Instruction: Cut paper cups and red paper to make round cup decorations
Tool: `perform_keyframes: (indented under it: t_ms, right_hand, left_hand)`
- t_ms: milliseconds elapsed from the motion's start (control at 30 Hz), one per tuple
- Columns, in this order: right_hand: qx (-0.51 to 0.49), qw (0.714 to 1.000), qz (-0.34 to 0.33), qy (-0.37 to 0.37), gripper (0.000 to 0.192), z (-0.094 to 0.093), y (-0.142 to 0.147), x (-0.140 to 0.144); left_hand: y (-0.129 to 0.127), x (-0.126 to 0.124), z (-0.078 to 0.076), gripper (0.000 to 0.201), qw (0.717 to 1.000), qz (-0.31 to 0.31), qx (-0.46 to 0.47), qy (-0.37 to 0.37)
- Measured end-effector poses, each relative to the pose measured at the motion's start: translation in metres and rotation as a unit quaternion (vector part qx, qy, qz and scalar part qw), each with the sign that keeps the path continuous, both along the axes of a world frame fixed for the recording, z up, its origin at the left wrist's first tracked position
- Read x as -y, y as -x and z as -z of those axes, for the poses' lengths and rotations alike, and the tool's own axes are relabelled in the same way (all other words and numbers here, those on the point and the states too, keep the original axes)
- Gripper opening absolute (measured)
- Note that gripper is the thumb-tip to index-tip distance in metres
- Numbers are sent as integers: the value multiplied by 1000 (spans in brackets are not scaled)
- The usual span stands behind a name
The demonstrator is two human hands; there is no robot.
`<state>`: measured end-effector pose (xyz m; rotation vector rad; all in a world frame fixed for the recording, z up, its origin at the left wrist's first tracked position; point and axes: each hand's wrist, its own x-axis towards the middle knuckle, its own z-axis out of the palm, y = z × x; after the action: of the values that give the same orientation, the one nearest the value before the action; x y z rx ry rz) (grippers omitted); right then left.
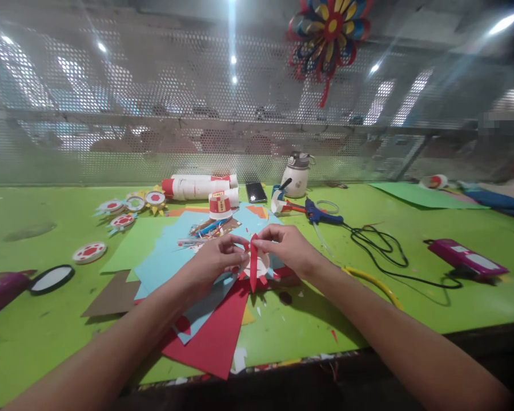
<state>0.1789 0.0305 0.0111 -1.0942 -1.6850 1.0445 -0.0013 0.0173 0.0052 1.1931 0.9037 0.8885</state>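
My right hand (286,246) pinches the top of a narrow red paper strip (253,271) between thumb and fingers. Facing it, my left hand (223,255) is closed, its fingertips on the red paper at the strip's left side. Behind and below the strip is a round white paper piece (262,265) with red tabs along its lower edge. Under the hands lie sheets of light blue paper (165,251) and red paper (223,337). Just beyond the left hand, a red and white paper cup (220,206) stands by blue-handled scissors (212,228).
A blue glue gun (321,214) and its black cord (381,251) lie to the right, near a purple box (466,257). At the back stand a white bottle (295,176) and a phone (256,193). Round paper pieces (122,221) and a black-rimmed disc (51,279) are left.
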Motion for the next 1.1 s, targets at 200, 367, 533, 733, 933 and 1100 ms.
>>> perform_keyframes:
  t_ms: [200, 367, 533, 733, 933, 1100]
  right_hand:
    - [-25, 999, -7, 31, 20, 0, 2, 1]
    - [-34, 999, -2, 41, 22, -4, 5, 5]
    - [-19, 999, -1, 34, 19, -2, 6, 4]
    - [-14, 999, 6, 33, 15, 1, 6, 4]
    - [-32, 998, 9, 60, 16, -3, 7, 10]
    - [-26, 995, 5, 99, 12, 0, 9, 11]
  left_hand:
    - [0, 2, -2, 33, 1000, 1, -1, 2]
    - [-1, 4, -4, 31, 1000, -9, -19, -6]
    - [-1, 3, -2, 36, 999, -9, -27, -21]
    - [-1, 2, 1, 34, 1000, -7, -21, -19]
    - [3, -1, 0, 35, 998, -63, 4, 1]
    - [5, -4, -1, 32, 995, -97, 27, 14]
